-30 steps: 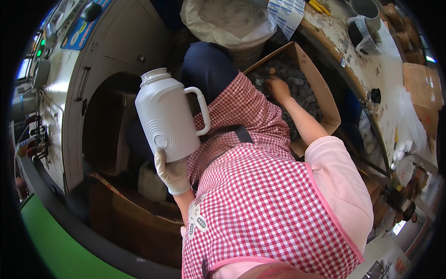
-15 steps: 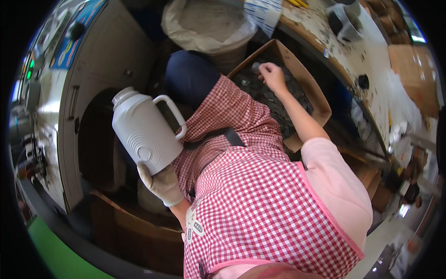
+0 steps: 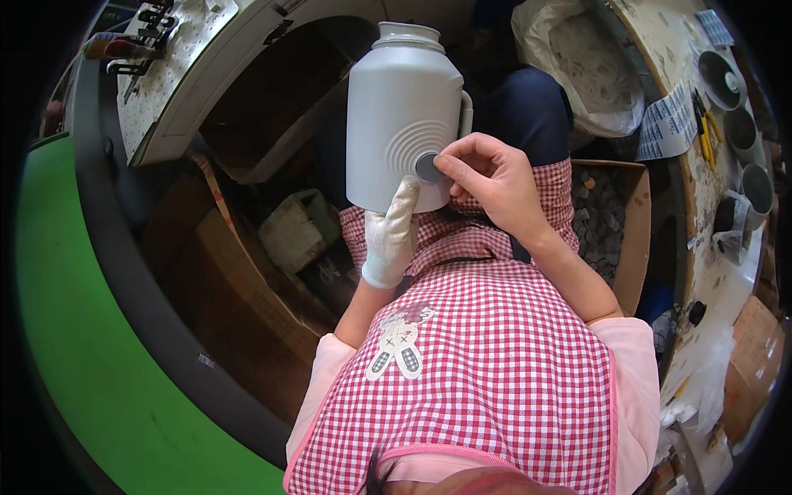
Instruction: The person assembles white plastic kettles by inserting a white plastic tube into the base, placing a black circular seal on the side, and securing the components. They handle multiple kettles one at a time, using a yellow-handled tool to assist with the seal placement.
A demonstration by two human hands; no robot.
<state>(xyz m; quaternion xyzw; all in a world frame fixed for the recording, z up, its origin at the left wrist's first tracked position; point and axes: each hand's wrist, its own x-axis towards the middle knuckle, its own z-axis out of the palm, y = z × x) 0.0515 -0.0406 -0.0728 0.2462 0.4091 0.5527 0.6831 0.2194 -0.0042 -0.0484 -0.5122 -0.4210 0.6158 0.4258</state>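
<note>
A pale grey plastic jug body (image 3: pixel 392 115) stands upright in front of me, its neck at the far end and its handle on the right side. My left hand (image 3: pixel 390 235), in a whitish glove, is closed around its base from below, with the thumb up the front. Pinched between the bare thumb and forefinger of my right hand (image 3: pixel 499 186) is a small round dark grey disc (image 3: pixel 427 168). The disc lies against the jug's wall, at the centre of the ringed pattern. Whether it is stuck there cannot be seen.
Right of my knee a cardboard box (image 3: pixel 635 231) holds many grey discs. Beyond it stands a sack with a white liner (image 3: pixel 587 99). A workbench (image 3: pixel 660 41) with cups and yellow-handled tools runs along the right. A green surface (image 3: pixel 99 330) with a dark border is at left.
My right hand has come from the box of discs to the jug's front, bringing a disc. The jug is now straighter and more central in view. The whole view has swung left.
</note>
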